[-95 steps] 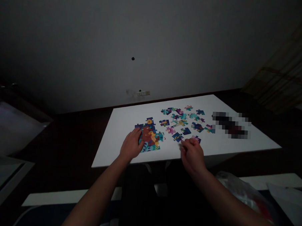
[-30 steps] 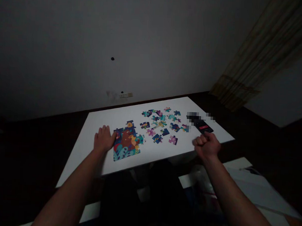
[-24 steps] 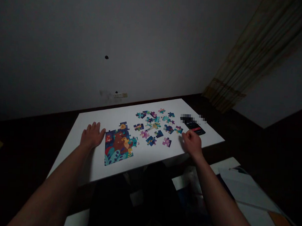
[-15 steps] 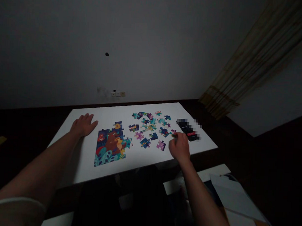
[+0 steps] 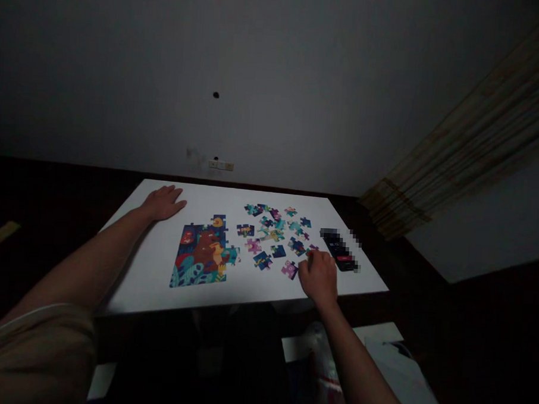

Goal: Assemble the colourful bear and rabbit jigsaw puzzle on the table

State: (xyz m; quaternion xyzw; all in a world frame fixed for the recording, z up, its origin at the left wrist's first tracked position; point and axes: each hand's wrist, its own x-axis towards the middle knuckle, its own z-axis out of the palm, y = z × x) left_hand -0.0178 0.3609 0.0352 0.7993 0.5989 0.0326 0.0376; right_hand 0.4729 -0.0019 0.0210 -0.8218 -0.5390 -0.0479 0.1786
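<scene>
Puzzle pcs (image 5: 262, 260) showing matt printed card
White tabletop (image 5: 265, 297) looking smooth, matt; phone (image 5: 345, 259) showing glossy black screen; curtain (image 5: 407, 202) hanging as coarse woven cloth; sleeve (image 5: 35, 352) looking like soft cloth

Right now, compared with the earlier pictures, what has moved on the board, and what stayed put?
The left hand has slid off the puzzle to its left and rests flat on the white board. The right hand has moved rightward, curled beside a pink piece near the phone; whether it holds anything is unclear. The puzzle and loose pieces stayed put.
</scene>
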